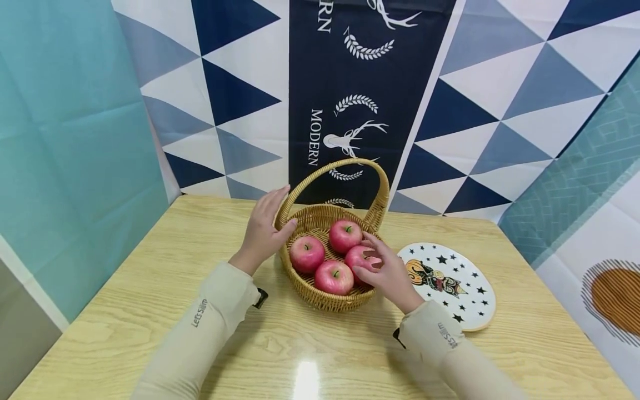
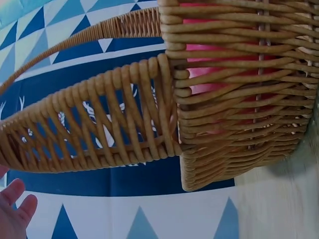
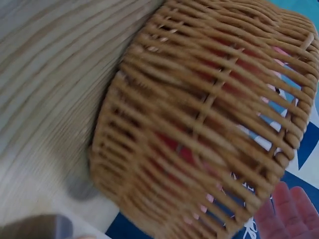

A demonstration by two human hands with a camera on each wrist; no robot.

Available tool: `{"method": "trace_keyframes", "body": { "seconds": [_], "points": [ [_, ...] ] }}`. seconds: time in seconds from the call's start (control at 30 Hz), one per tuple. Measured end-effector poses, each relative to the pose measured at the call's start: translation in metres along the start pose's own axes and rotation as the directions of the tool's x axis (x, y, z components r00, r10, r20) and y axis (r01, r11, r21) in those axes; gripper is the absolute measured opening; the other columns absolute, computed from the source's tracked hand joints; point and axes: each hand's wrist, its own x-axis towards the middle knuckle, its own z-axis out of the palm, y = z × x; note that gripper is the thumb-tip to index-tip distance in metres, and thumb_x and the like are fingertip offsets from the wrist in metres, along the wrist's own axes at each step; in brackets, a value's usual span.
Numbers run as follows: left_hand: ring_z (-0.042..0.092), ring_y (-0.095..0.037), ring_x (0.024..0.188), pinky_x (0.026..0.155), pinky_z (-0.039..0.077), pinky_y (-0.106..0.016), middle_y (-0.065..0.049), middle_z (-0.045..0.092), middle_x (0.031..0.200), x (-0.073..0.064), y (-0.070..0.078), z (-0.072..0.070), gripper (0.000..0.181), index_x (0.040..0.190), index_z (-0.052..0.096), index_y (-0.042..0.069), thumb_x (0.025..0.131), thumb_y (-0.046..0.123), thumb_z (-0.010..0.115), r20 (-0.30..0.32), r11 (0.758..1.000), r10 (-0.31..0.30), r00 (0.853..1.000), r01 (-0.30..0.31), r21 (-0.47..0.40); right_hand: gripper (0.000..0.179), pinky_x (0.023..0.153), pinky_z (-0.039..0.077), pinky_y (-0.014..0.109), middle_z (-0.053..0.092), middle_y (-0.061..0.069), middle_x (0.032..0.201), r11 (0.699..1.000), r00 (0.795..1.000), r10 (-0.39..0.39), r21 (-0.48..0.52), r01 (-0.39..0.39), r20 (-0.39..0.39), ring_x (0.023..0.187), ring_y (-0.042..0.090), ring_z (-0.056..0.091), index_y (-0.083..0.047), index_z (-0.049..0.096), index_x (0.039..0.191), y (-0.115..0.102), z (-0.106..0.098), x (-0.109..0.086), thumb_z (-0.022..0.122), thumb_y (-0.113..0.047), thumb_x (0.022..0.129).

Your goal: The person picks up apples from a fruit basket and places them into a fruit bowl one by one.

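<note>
Head view showed the left hand [image 1: 262, 230] open beside a round, tan wicker basket [image 1: 325, 301], while the right hand [image 1: 390, 275] curved over a round, pink-red apple [image 1: 358, 257] inside it, grip unclear. A loose pinch could have dropped it.

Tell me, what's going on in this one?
A person has both hands at a wicker basket holding four apples on a wooden table. The right hand reaches over the rim at the rightmost apple; whether it grips it is unclear. The left hand is beside the basket's handle, fingers extended. A white, star-patterned plate lies to the right, with no apple on it.
</note>
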Motion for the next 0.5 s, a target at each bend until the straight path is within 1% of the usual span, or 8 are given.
{"method": "trace_keyframes", "body": {
  "seconds": [0.03, 0.1, 0.2, 0.3, 0.4, 0.5],
  "points": [
    [0.043, -0.041, 0.124, 0.105, 0.03, -0.053, -0.025, 0.051, 0.131, 0.0, -0.001, 0.001, 0.06, 0.136, 0.046, -0.004, 0.084, 0.022, 0.057, -0.003, 1.0, 0.0, 1.0, 0.0, -0.005, 0.066, 0.081, 0.052, 0.049, 0.057, 0.029, 0.119, 0.999, 1.0, 0.015, 0.031, -0.015, 0.007, 0.102, 0.041, 0.059, 0.006, 0.044, 0.138, 0.001, 0.002, 0.002, 0.072, 0.001, 0.078],
    [0.044, -0.041, 0.123, 0.105, 0.03, -0.053, -0.024, 0.052, 0.131, 0.0, -0.003, 0.003, 0.059, 0.136, 0.047, -0.004, 0.083, 0.021, 0.058, -0.008, 1.0, 0.004, 1.0, -0.004, -0.014, 0.068, 0.082, 0.051, 0.05, 0.056, 0.03, 0.119, 0.999, 1.0, 0.02, 0.034, -0.02, 0.015, 0.103, 0.042, 0.058, 0.007, 0.043, 0.138, 0.002, 0.006, 0.004, 0.073, 0.0, 0.078],
    [0.044, -0.04, 0.123, 0.105, 0.03, -0.052, -0.023, 0.053, 0.131, 0.002, -0.004, 0.004, 0.058, 0.135, 0.049, -0.002, 0.083, 0.021, 0.058, -0.002, 1.0, 0.005, 1.0, -0.005, -0.013, 0.07, 0.087, 0.048, 0.051, 0.056, 0.029, 0.121, 0.999, 0.999, 0.001, -0.036, 0.0, 0.042, 0.107, 0.04, 0.058, 0.008, 0.045, 0.137, 0.005, 0.012, 0.005, 0.076, -0.005, 0.076],
    [0.044, -0.04, 0.124, 0.106, 0.029, -0.052, -0.022, 0.053, 0.132, 0.003, -0.004, 0.005, 0.057, 0.136, 0.05, -0.001, 0.083, 0.021, 0.059, 0.017, 1.0, -0.004, 1.0, 0.004, 0.003, 0.07, 0.093, 0.044, 0.052, 0.056, 0.028, 0.121, 0.993, 0.997, -0.034, -0.111, 0.043, 0.076, 0.11, 0.04, 0.055, 0.008, 0.048, 0.135, 0.008, 0.018, 0.006, 0.078, -0.009, 0.075],
    [0.044, -0.039, 0.124, 0.106, 0.029, -0.052, -0.021, 0.053, 0.132, 0.003, -0.003, 0.006, 0.057, 0.136, 0.05, 0.0, 0.083, 0.019, 0.06, 0.024, 1.0, -0.016, 1.0, 0.016, 0.015, 0.073, 0.096, 0.041, 0.052, 0.055, 0.027, 0.124, 0.988, 0.99, -0.058, -0.134, 0.075, 0.127, 0.112, 0.04, 0.053, 0.008, 0.047, 0.136, 0.01, 0.022, 0.007, 0.08, -0.011, 0.074],
    [0.044, -0.039, 0.124, 0.106, 0.029, -0.052, -0.021, 0.053, 0.132, 0.003, -0.003, 0.007, 0.056, 0.136, 0.05, 0.0, 0.083, 0.018, 0.06, 0.02, 1.0, -0.018, 1.0, 0.018, 0.016, 0.078, 0.098, 0.041, 0.052, 0.055, 0.026, 0.128, 0.987, 0.984, -0.062, -0.133, 0.085, 0.169, 0.113, 0.039, 0.054, 0.008, 0.045, 0.137, 0.011, 0.024, 0.008, 0.082, -0.015, 0.072]
  ]
}}
